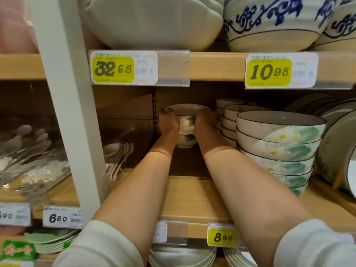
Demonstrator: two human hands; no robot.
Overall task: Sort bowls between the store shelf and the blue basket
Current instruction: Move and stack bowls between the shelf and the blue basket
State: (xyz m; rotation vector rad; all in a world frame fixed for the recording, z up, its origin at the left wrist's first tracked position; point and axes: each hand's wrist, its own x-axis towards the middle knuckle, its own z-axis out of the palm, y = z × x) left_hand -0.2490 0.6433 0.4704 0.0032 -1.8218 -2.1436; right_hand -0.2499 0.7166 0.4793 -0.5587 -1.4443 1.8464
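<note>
Deep at the back of the wooden shelf [192, 197] stands a short stack of small floral bowls [185, 122], white with green leaves. Both my arms reach in to it. My left hand [168, 123] grips the left side of the top bowl, fingers curled over its rim. On the bowl's right side, my right hand [205, 120] grips it the same way. The lower bowl of the stack shows between my wrists. The blue basket is not in view.
A tall stack of larger floral bowls [277, 149] stands right of my right arm, with smaller bowl stacks [229, 120] behind it and plates [339, 143] leaning at far right. A white upright post [71, 112] and packed spoons [30, 164] are to the left. Big bowls [269, 22] fill the shelf above.
</note>
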